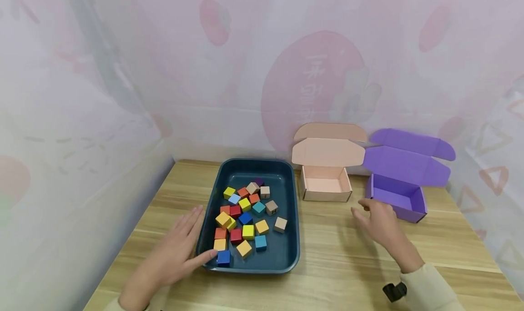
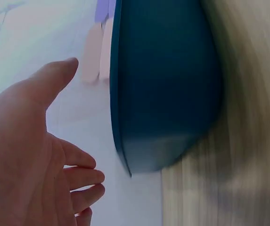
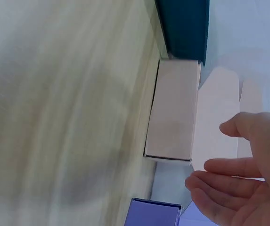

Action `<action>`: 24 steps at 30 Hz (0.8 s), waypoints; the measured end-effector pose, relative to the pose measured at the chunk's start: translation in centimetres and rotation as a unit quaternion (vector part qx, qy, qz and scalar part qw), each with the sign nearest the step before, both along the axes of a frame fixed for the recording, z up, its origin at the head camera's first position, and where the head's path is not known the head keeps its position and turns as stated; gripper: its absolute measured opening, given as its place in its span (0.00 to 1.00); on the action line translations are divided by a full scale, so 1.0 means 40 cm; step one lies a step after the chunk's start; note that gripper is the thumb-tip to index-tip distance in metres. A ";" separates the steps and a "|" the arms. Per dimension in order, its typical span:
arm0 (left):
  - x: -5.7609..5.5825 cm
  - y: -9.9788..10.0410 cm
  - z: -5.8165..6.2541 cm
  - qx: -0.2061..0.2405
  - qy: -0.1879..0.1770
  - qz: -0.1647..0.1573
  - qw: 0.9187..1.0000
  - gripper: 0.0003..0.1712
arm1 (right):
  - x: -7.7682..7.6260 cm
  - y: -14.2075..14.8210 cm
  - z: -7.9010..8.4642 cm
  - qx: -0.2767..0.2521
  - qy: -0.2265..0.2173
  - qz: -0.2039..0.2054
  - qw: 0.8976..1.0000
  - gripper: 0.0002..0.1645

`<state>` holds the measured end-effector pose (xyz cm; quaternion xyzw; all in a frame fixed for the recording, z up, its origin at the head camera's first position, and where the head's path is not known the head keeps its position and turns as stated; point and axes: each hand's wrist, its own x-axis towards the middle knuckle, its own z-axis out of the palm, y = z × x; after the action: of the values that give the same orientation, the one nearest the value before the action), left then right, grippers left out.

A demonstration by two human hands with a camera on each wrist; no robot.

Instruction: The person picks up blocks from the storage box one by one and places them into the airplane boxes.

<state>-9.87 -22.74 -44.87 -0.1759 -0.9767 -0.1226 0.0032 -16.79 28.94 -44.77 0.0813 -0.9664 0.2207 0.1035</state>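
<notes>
My left hand (image 1: 173, 249) is beside the left edge of a dark teal tray (image 1: 282, 261), fingers extended and thumb over the rim close to a blue cube (image 1: 223, 258). In the left wrist view the same hand (image 2: 36, 155) shows an empty palm, apart from the tray's outer wall (image 2: 167, 84). Wooden cubes in yellow, red, orange, blue, teal and plain wood lie scattered in the tray. My right hand (image 1: 378, 224) hovers in front of the purple box (image 1: 397, 195), fingers loosely bent, holding nothing. The right wrist view shows this hand (image 3: 248, 174) empty too.
A pink cardboard box (image 1: 327, 196) stands with its lid up, between the tray and the purple box. Both boxes look empty inside. The wooden table (image 1: 327, 265) carries everything; a printed white and pink cloth (image 1: 229, 88) hangs behind it.
</notes>
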 end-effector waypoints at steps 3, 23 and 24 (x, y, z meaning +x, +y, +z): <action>0.007 0.018 -0.011 -0.007 -0.003 -0.007 1.000 0.62 | -0.036 0.007 0.002 -0.019 -0.022 -0.013 0.999 0.27; 0.022 0.049 -0.075 0.008 -0.014 0.015 1.000 0.72 | -0.189 -0.005 -0.069 -0.079 -0.067 -0.058 0.993 0.25; 0.021 0.050 -0.074 0.009 -0.015 0.016 1.000 0.72 | -0.193 -0.006 -0.070 -0.085 -0.067 -0.058 0.992 0.24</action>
<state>-9.02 -20.75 -47.83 -0.1579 -0.9783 -0.1336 -0.0079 -24.52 28.69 -47.59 0.0009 -0.9520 0.3007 0.0578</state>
